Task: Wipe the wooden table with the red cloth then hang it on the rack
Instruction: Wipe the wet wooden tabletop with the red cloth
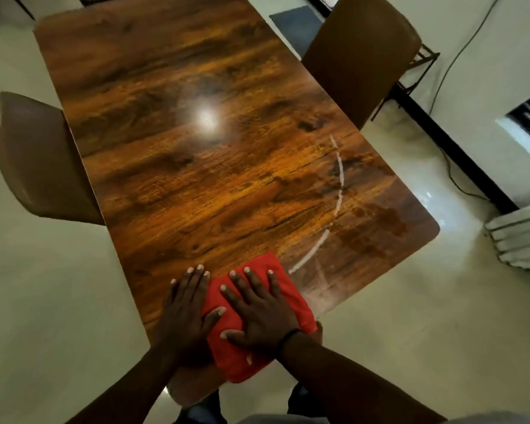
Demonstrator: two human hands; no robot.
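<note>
The wooden worktop [214,154] fills the view, a brown chair [40,160] at its left edge and another [361,56] at its right; the red cloth [257,319] lies at its near end; the right hand [263,313] presses flat on the cloth, fingers spread; the left hand [184,313] lies flat beside it, thumb on the cloth

- A brown chair [40,157] stands at the left side, its seat partly tucked under
- A second brown chair [361,56] stands at the right side
- A blue mat [297,26] lies on the pale glossy floor [58,301]
- A dark cable [459,53] runs down the white wall
</note>
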